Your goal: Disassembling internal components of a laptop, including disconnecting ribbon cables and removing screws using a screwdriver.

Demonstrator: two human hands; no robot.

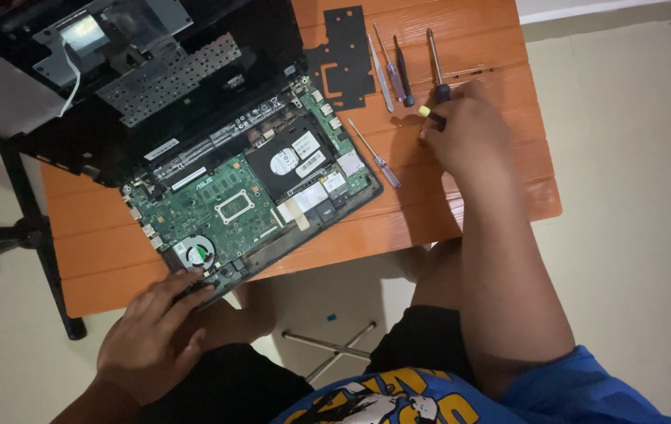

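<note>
The right hand (pixel 467 126) closes its fingers around the black-handled screwdriver (pixel 435 67), shaft pointing away across the orange table (pixel 445 212), while the left hand (pixel 155 334) rests spread-fingered on the opened laptop (pixel 249 196).

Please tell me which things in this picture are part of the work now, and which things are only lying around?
In use:
- opened laptop, steadied by the left hand
- black-handled screwdriver, under the right hand

Lying about:
- three small screwdrivers and a thin metal tool
- black flat sheet
- removed keyboard cover
</note>
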